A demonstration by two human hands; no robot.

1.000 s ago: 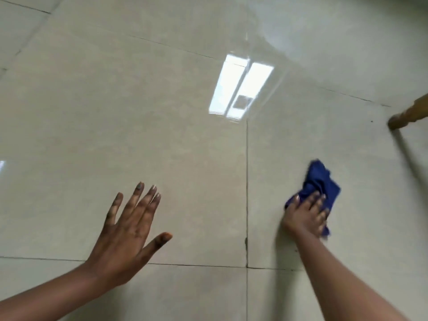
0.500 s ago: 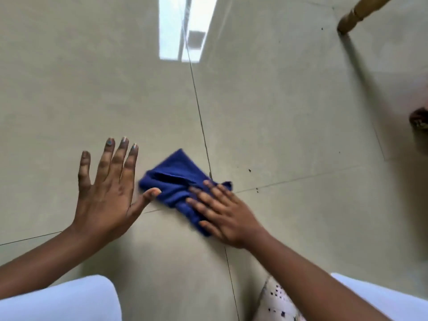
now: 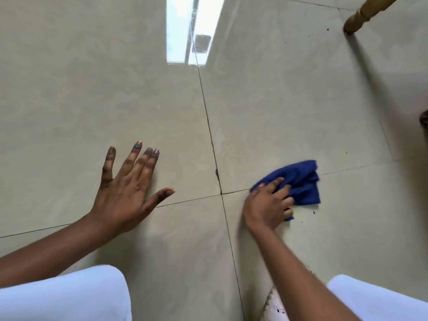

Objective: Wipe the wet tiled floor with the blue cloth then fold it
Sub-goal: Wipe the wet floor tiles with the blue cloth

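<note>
The blue cloth (image 3: 298,184) lies bunched on the glossy beige tiled floor (image 3: 266,107), right of where the grout lines cross. My right hand (image 3: 268,205) presses down on its near left part, fingers curled into the fabric. My left hand (image 3: 129,184) is flat on the tile to the left with fingers spread, holding nothing. The cloth's near edge is hidden under my right hand.
A wooden furniture leg (image 3: 361,17) stands at the top right. A dark object (image 3: 424,121) shows at the right edge. My knees in white cloth (image 3: 69,295) fill the bottom corners. Small dark specks dot the tile beside the cloth.
My right hand has swept the cloth from beside my left hand to the right, across the grout line. My left hand stays planted on the floor.
</note>
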